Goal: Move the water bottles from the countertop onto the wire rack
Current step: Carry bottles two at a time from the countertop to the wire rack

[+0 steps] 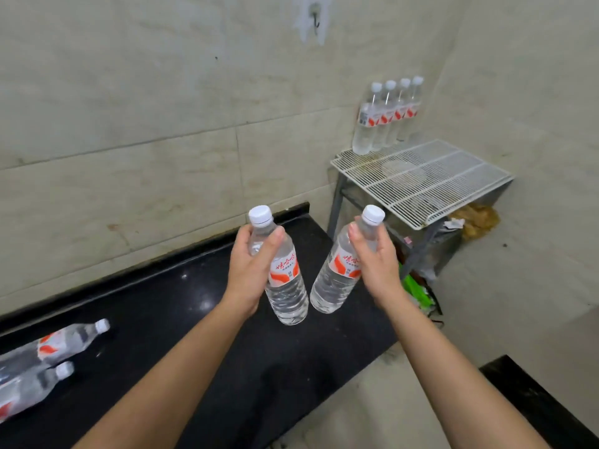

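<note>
In the head view the left hand (249, 264) has its grip closed on the upper part of one water bottle (287, 288) and the right hand (376, 259) grips a second bottle (335, 281), both above the tabletop (194, 319), caps up, long axes tilted so the bases nearly meet. On the wire rack (428, 179) four bottles (385, 116) stand upright; two lying bottles (61, 343) on the tabletop point their caps rightward.

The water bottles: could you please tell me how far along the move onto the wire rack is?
Done: four bottles stand in a row at the back of the wire rack. In hand: the left hand grips one bottle and the right hand grips a second bottle. Left: at least two bottles lie on their sides on the countertop.
</note>
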Action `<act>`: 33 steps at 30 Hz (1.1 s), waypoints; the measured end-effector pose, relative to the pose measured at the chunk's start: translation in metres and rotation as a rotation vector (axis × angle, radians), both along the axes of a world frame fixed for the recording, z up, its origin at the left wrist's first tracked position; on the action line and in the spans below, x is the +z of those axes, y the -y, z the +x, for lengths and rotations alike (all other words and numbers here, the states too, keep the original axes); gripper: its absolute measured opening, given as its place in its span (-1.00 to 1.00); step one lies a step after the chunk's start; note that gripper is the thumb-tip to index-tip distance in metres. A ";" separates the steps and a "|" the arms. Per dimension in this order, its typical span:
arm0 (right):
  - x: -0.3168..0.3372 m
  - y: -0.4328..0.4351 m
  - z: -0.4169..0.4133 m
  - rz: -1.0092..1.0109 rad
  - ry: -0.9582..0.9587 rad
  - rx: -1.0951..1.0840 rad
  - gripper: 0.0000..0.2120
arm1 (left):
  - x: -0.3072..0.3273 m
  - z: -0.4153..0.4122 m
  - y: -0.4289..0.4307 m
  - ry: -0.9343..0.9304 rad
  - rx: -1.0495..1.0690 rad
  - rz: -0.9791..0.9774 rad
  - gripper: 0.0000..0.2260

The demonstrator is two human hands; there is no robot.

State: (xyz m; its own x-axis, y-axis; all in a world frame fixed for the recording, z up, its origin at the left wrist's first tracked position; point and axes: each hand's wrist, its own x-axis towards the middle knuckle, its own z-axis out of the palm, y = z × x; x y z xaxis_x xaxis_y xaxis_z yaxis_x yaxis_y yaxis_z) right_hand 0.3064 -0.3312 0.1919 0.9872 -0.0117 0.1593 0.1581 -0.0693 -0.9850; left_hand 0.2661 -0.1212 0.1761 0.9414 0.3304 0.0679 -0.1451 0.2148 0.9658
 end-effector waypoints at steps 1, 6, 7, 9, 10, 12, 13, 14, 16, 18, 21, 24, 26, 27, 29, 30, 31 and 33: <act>0.007 0.017 0.003 -0.003 0.009 0.011 -0.84 | 0.009 0.002 0.018 0.023 0.001 0.009 -0.62; 0.024 0.122 0.022 -0.012 0.022 0.065 -0.70 | 0.036 0.014 0.122 0.082 -0.050 0.068 -0.76; 0.027 0.144 0.026 -0.023 0.029 0.076 -0.70 | 0.040 0.017 0.145 0.090 -0.062 0.082 -0.76; 0.033 0.187 0.034 -0.067 0.066 0.077 -0.65 | 0.046 0.024 0.191 0.127 -0.093 0.119 -0.80; 0.036 0.207 0.038 -0.098 0.090 0.075 -0.64 | 0.049 0.028 0.213 0.151 -0.109 0.145 -0.82; 0.040 0.242 0.048 -0.143 0.122 0.081 -0.64 | 0.055 0.035 0.253 0.188 -0.134 0.196 -0.80; 0.041 0.258 0.053 -0.145 0.126 0.080 -0.63 | 0.057 0.039 0.271 0.199 -0.145 0.216 -0.77; 0.040 0.272 0.059 -0.138 0.127 0.071 -0.62 | 0.060 0.044 0.286 0.209 -0.156 0.229 -0.75; 0.038 0.296 0.073 -0.116 0.133 0.035 -0.58 | 0.062 0.055 0.310 0.226 -0.171 0.240 -0.75; 0.036 0.315 0.091 -0.104 0.135 0.023 -0.56 | 0.063 0.071 0.327 0.227 -0.162 0.237 -0.77; 0.033 0.333 0.120 -0.058 0.119 0.042 -0.59 | 0.066 0.104 0.344 0.213 -0.143 0.199 -0.79; 0.035 0.344 0.155 -0.011 0.119 0.027 -0.66 | 0.074 0.152 0.351 0.218 -0.080 0.129 -0.77; 0.038 0.350 0.184 0.006 0.133 0.000 -0.73 | 0.078 0.189 0.352 0.237 -0.025 0.114 -0.76; 0.042 0.352 0.200 0.006 0.147 -0.014 -0.75 | 0.078 0.209 0.352 0.250 -0.001 0.113 -0.77; 0.050 0.353 0.237 -0.024 0.183 -0.021 -0.78 | 0.078 0.248 0.351 0.268 0.042 0.098 -0.77; 0.055 0.353 0.256 -0.049 0.197 -0.020 -0.79 | 0.078 0.266 0.351 0.268 0.059 0.091 -0.75; 0.061 0.351 0.274 -0.073 0.208 -0.013 -0.80 | 0.078 0.283 0.350 0.267 0.074 0.090 -0.73; 0.071 0.349 0.309 -0.112 0.228 -0.001 -0.83 | 0.078 0.315 0.347 0.263 0.085 0.109 -0.68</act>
